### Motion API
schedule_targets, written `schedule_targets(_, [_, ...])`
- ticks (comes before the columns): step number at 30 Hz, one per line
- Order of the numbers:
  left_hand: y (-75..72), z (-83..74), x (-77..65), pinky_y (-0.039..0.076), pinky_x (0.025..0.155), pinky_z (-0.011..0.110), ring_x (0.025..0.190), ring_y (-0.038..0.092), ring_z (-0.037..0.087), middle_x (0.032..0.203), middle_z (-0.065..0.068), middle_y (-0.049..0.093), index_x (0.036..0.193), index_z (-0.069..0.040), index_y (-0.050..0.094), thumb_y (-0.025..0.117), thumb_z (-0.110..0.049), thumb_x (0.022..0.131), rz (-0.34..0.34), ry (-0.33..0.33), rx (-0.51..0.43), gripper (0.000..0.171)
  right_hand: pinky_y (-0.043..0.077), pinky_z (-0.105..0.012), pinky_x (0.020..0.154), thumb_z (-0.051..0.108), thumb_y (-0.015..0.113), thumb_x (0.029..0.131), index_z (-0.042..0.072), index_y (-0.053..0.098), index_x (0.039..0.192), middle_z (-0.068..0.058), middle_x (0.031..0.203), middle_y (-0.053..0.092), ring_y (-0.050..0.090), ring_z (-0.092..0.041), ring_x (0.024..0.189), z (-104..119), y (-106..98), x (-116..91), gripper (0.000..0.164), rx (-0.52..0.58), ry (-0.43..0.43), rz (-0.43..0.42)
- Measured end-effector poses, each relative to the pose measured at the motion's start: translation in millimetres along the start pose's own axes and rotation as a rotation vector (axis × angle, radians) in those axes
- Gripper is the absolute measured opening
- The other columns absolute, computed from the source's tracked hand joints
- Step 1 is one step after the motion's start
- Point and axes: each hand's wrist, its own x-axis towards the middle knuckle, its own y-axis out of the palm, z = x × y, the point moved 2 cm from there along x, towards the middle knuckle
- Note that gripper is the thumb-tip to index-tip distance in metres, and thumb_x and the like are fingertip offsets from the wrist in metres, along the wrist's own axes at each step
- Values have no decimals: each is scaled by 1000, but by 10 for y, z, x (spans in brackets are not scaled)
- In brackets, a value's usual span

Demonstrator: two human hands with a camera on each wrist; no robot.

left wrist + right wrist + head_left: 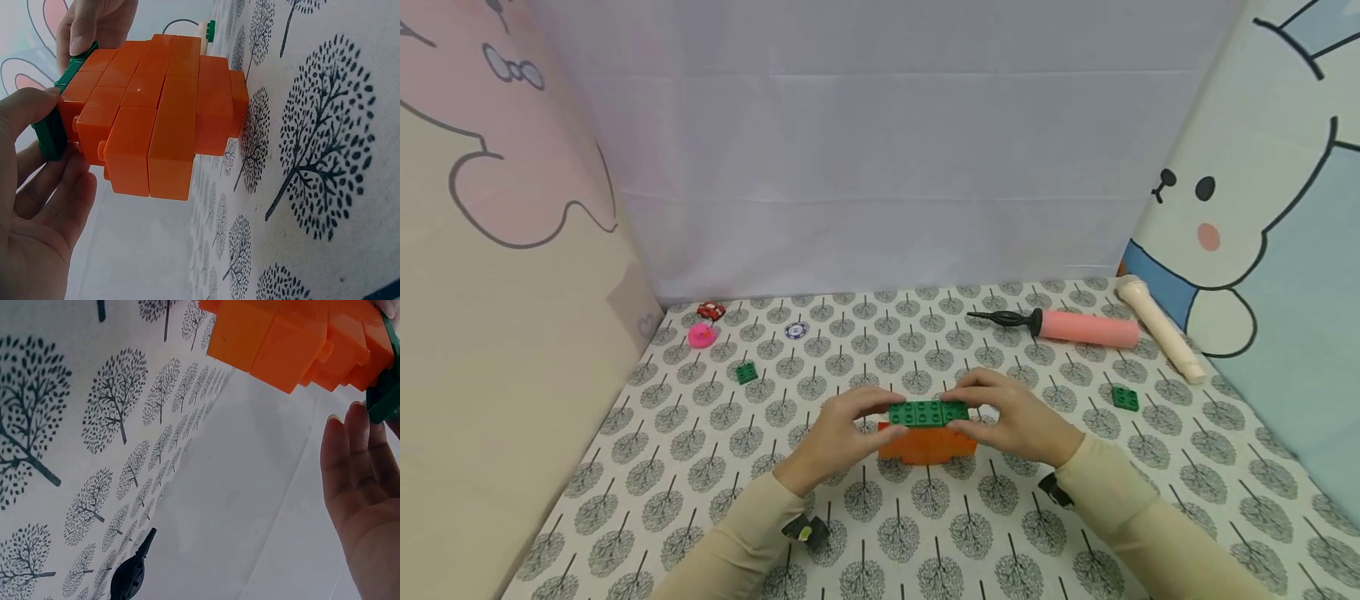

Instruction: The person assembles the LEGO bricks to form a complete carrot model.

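Observation:
A stepped block of stacked orange toy bricks stands on the patterned cloth in front of the person. Along its top lies a row of green studded toy bricks. The left hand pinches the left end of this row between thumb and fingers. At the right end, the right hand grips the green piece the same way. From the left wrist, the orange stack shows its layers, with the green bricks against its top. The right wrist view cuts off part of the green brick.
Loose green bricks lie left and right. Farther back are a red toy car, a pink rubber duck, a poker chip, a pink hand pump and a cream-coloured tube. Cloth walls surround the table.

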Motion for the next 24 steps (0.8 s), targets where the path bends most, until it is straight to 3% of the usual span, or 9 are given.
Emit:
schedule_targets(15, [9,25,-7,57,93,32,104,66,17,115,0,68,121,-6,69,79,-19,86,0,-42,-40,39,48,-29,66,21,77,89,15,71,122,6,111,59,55,-21,85,13,3,15,34,59,92,55])
schedule_targets(24, [12,30,2,57,93,33,103,66,16,113,1,69,119,-2,69,79,-18,86,0,0,-4,38,52,-34,72,23,74,92,14,67,128,5,116,59,57,-17,89,0,8,-27,37,44,93,62])
